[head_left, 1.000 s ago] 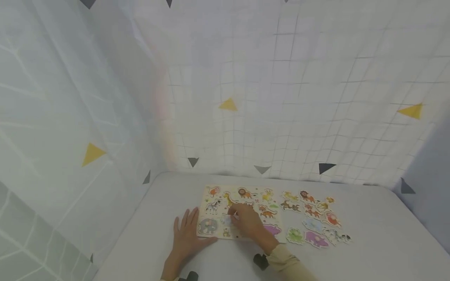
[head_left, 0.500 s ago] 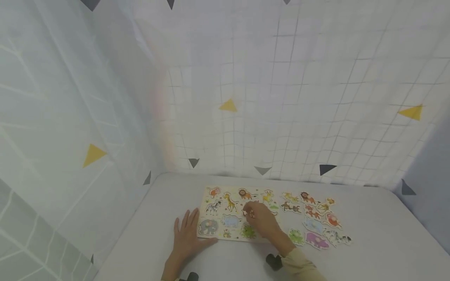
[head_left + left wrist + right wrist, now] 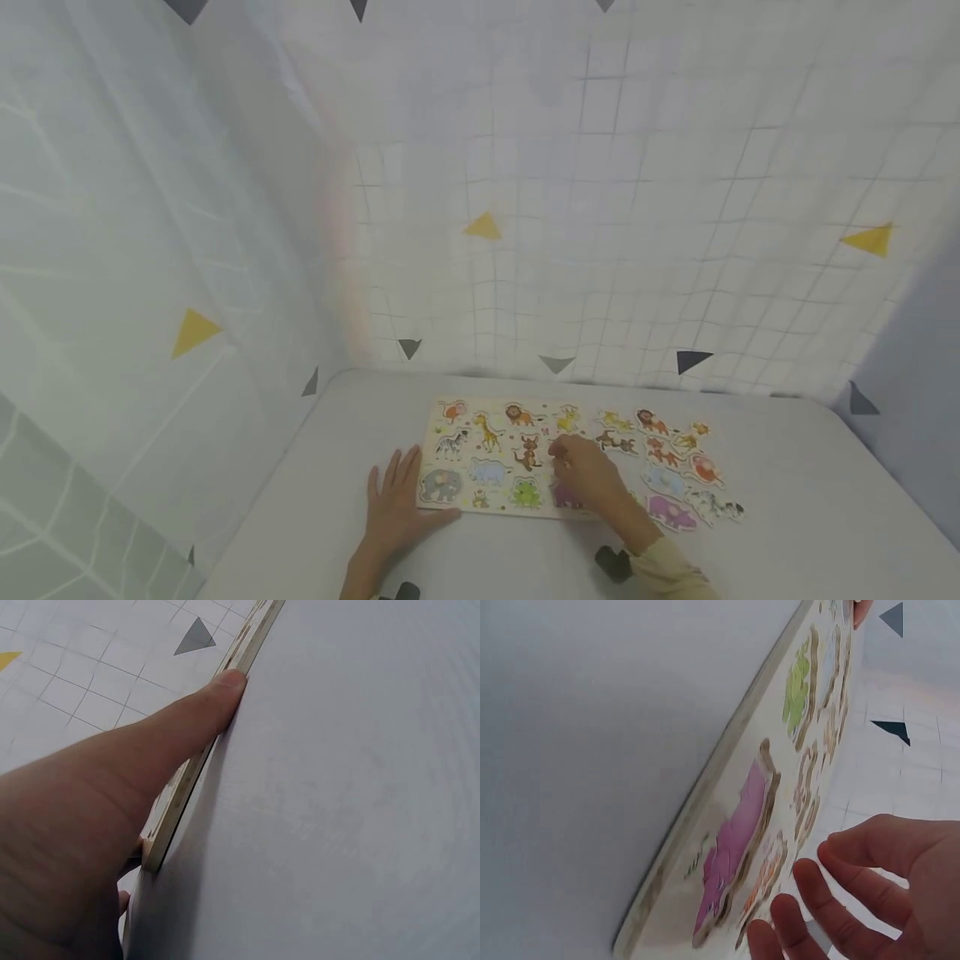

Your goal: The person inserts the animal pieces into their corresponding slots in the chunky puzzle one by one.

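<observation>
A pale wooden animal puzzle board (image 3: 430, 454) lies flat on the table, with animal shapes sunk into its face. My left hand (image 3: 397, 504) rests spread at its left side, thumb along the near edge; in the left wrist view the thumb (image 3: 187, 724) presses the board's rim. Over the board's right part is my right hand (image 3: 592, 475), overlapping the tiger and purple hippo shapes. In the right wrist view its fingers (image 3: 840, 907) curve loosely near the tiger shape (image 3: 763, 881), and no piece shows between them. The grey elephant (image 3: 442, 485) has a pinkish knob.
Loose animal pieces lie right of the board, among them a lion (image 3: 652, 422), a kangaroo (image 3: 617, 442), a red monkey (image 3: 707, 468), a blue rhino-like piece (image 3: 665, 481), a purple hippo (image 3: 671, 512) and a zebra (image 3: 712, 505). A gridded sheet (image 3: 540, 275) hangs behind the table.
My right hand has moved rightward across the board, from the blue animal past the kangaroo to the tiger and hippo area. My left hand has stayed at the board's left edge.
</observation>
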`<move>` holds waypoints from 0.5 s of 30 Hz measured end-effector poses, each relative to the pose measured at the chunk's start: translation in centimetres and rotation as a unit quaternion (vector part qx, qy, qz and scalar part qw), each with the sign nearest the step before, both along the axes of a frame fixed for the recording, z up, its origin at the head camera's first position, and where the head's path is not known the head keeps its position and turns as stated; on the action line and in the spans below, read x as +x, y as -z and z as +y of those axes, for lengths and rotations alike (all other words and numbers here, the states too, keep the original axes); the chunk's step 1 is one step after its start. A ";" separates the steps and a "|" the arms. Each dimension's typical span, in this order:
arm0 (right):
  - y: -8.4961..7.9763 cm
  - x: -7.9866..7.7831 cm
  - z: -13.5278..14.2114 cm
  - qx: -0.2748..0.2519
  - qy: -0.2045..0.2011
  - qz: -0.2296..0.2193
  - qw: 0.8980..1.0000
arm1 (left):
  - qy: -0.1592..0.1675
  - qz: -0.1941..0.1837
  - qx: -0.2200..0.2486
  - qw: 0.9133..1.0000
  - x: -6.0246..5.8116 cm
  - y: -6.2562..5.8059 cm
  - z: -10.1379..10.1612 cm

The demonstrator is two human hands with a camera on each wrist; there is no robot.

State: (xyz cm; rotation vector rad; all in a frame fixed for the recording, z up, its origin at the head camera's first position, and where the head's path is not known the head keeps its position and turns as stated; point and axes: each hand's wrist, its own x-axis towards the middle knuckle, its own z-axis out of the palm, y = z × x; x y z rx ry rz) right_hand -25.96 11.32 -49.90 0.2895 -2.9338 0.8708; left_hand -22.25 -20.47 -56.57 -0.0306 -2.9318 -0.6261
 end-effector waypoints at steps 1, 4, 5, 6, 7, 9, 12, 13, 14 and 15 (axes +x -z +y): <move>0.1 0.0 0.3 0.009 0.004 0.003 1.000 | 0.001 0.000 0.000 1.000 0.0 0.0 0.0; 0.1 0.0 1.3 0.032 0.015 0.005 0.999 | 0.001 -0.001 0.000 1.000 0.1 -0.2 0.1; 0.1 0.0 1.6 0.040 0.019 0.004 0.999 | 0.001 0.000 0.000 1.000 0.1 -0.3 0.1; 0.0 0.0 1.9 0.045 0.022 0.002 0.999 | 0.001 -0.001 0.000 1.000 0.1 -0.4 0.1; -0.1 0.0 2.1 0.048 0.023 -0.001 0.999 | 0.001 -0.002 0.000 1.000 0.1 -0.4 0.1; -0.4 0.0 2.6 0.054 0.026 -0.009 0.998 | 0.000 -0.004 0.001 1.000 0.1 -0.5 0.1; -0.7 -0.1 3.3 0.065 0.029 -0.025 0.997 | -0.001 -0.004 0.002 1.000 0.1 -0.4 0.2; -0.7 -0.1 3.5 0.071 0.030 -0.030 0.997 | -0.001 -0.004 0.002 1.000 0.1 -0.4 0.2; -0.8 -0.1 3.7 0.078 0.034 -0.036 0.996 | -0.001 -0.004 0.001 1.000 0.1 -0.4 0.2; -0.9 -0.2 3.9 0.086 0.037 -0.040 0.995 | -0.001 -0.004 0.002 1.000 0.1 -0.4 0.2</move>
